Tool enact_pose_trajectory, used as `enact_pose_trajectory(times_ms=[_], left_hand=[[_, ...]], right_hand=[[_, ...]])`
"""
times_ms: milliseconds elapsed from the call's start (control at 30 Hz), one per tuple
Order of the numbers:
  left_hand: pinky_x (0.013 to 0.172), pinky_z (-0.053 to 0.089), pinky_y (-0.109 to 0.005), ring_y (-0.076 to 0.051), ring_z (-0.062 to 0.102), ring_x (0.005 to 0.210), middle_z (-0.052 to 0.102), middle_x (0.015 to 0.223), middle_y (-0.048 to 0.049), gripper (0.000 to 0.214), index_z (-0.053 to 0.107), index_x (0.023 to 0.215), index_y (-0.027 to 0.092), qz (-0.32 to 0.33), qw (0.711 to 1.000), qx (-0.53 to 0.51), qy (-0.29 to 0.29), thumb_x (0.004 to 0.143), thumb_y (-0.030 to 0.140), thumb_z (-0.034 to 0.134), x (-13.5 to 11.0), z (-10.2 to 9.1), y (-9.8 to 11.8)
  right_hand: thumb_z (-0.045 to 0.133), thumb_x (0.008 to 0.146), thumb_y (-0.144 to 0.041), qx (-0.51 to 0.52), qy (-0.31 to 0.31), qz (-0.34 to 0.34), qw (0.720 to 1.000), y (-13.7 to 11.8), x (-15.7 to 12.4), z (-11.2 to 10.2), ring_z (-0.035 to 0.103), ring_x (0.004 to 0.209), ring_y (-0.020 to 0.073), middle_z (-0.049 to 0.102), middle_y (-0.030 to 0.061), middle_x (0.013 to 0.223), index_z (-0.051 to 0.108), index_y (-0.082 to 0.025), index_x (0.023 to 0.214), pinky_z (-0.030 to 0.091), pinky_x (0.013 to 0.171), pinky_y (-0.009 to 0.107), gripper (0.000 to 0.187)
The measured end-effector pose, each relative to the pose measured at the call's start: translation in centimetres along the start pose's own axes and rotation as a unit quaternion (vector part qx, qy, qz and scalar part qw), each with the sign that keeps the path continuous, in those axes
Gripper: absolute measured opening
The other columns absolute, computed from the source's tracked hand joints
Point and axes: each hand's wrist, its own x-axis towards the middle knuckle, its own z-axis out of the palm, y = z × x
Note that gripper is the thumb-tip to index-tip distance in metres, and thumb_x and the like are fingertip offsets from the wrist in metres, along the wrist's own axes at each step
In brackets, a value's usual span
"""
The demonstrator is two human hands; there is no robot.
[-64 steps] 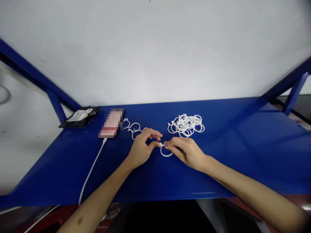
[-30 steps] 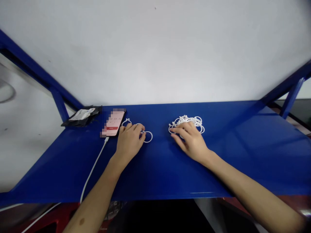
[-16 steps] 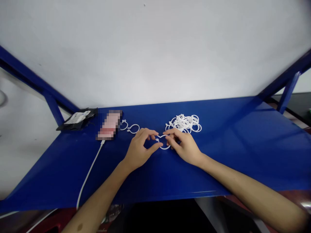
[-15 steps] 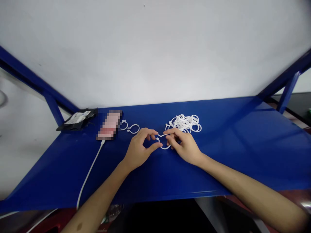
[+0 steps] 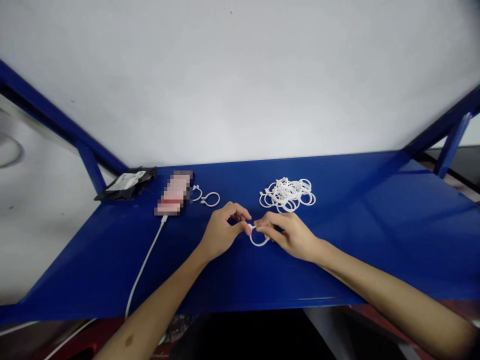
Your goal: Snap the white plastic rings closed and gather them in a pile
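A white plastic ring [image 5: 258,244] with a small knob at its upper left is between my two hands, above the blue tabletop. My left hand [image 5: 225,229] has its thumb and forefinger closed at the knob end. My right hand [image 5: 290,234] pinches the upper right side of the same ring, and its fingers hide part of the loop. Just beyond my right hand lies a tangled pile of similar white rings [image 5: 288,194]. Two more rings rest apart to the left, one a full loop [image 5: 213,199] and one partly covered by the blurred-out block.
A pixelated phone-like device [image 5: 174,192] lies at the left with a white cable [image 5: 147,262] running over the table's front edge. Behind it is a black plastic packet [image 5: 126,185] with a white label. Blue frame bars [image 5: 90,167] slope at both sides against a pale wall.
My fingertips have drawn together, the left thumb and forefinger closing at the knob. The ring's open, bent top now looks closed into a rounder loop. Its position is slightly nearer me.
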Motion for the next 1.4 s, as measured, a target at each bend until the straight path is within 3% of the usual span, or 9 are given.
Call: enact_pose_trajectory(times_ms=[100,233,367,533,733,933,1133,1267,1400], left_hand=[[0.068,0.047,-0.028,-0.014,0.059,0.068,0.065,0.073,0.0009,0.024,0.067,0.078,0.021,0.011,0.999,0.035,-0.002,0.086,0.044,0.070,0.3,0.0,0.1],[0.070,0.047,-0.031,-0.016,0.058,0.071,0.064,0.073,0.0013,0.018,0.067,0.091,0.023,0.032,0.987,0.155,0.021,0.089,0.041,0.068,1.1,-0.4,-0.3],[0.083,0.045,-0.042,-0.028,0.058,0.094,0.066,0.090,-0.0085,0.024,0.067,0.103,0.018,0.027,0.907,0.409,0.100,0.089,0.037,0.067,1.2,-1.7,-1.4],[0.075,0.041,-0.042,-0.035,0.055,0.094,0.066,0.089,-0.0140,0.023,0.070,0.093,0.015,-0.007,0.832,0.548,0.084,0.092,0.036,0.061,0.9,-2.8,-2.4],[0.074,0.038,-0.037,-0.024,0.056,0.080,0.070,0.080,-0.0050,0.017,0.069,0.091,0.020,0.118,0.877,0.465,0.026,0.098,0.026,0.055,1.0,-2.0,-2.2],[0.074,0.039,-0.034,-0.017,0.055,0.073,0.073,0.077,-0.0002,0.023,0.071,0.095,0.022,0.249,0.890,0.383,-0.011,0.102,0.028,0.050,0.3,-0.2,-0.9],[0.071,0.040,-0.033,-0.016,0.056,0.072,0.076,0.082,0.0012,0.015,0.070,0.092,0.022,0.311,0.878,0.365,0.010,0.098,0.022,0.056,0.0,0.2,0.0],[0.073,0.044,-0.033,-0.016,0.060,0.074,0.076,0.087,0.0005,0.008,0.066,0.096,0.021,0.307,0.894,0.326,0.024,0.097,0.022,0.058,-0.2,0.4,0.0],[0.072,0.050,-0.030,-0.013,0.063,0.069,0.072,0.083,0.0006,0.018,0.060,0.105,0.021,0.196,0.958,0.200,0.058,0.096,0.036,0.060,-0.4,0.9,0.1]], right_hand=[[0.050,0.102,-0.029,-0.049,0.002,0.003,0.999,0.1,0.1,0.0,0.065,0.066,0.0110,0.073,0.0029,0.087,0.063,-0.020,0.097,0.050,0.061,0.024,0.017],[0.052,0.101,-0.029,-0.173,0.123,-0.010,0.977,0.7,0.8,-1.2,0.069,0.083,0.0173,0.074,0.0063,0.095,0.064,-0.020,0.099,0.054,0.074,0.031,0.015],[0.055,0.099,-0.030,-0.301,0.251,-0.001,0.920,2.6,1.5,-3.9,0.064,0.085,0.0215,0.070,0.0078,0.090,0.068,-0.020,0.097,0.052,0.078,0.036,0.017],[0.054,0.099,-0.032,-0.370,0.271,0.049,0.887,5.2,1.7,-5.8,0.059,0.084,0.0239,0.071,0.0084,0.091,0.071,-0.018,0.099,0.049,0.079,0.040,0.022],[0.051,0.099,-0.029,-0.372,0.301,0.022,0.878,4.2,1.7,-5.7,0.056,0.090,0.0254,0.069,0.0105,0.099,0.069,-0.019,0.104,0.047,0.085,0.044,0.021],[0.052,0.100,-0.026,-0.284,0.189,-0.064,0.938,0.8,1.2,-2.4,0.061,0.092,0.0229,0.070,0.0089,0.100,0.065,-0.019,0.110,0.051,0.084,0.041,0.018],[0.056,0.098,-0.032,-0.201,0.139,0.074,0.967,0.1,0.7,0.1,0.066,0.079,0.0187,0.071,0.0080,0.101,0.062,-0.019,0.116,0.054,0.069,0.033,0.023],[0.056,0.098,-0.029,-0.104,0.141,0.108,0.979,0.5,0.8,0.0,0.066,0.065,0.0139,0.071,0.0006,0.079,0.062,-0.020,0.102,0.050,0.062,0.027,0.012],[0.054,0.099,-0.030,-0.076,0.136,0.086,0.984,0.4,0.9,0.0,0.066,0.063,0.0129,0.070,-0.0008,0.072,0.064,-0.020,0.100,0.050,0.062,0.026,0.013]])
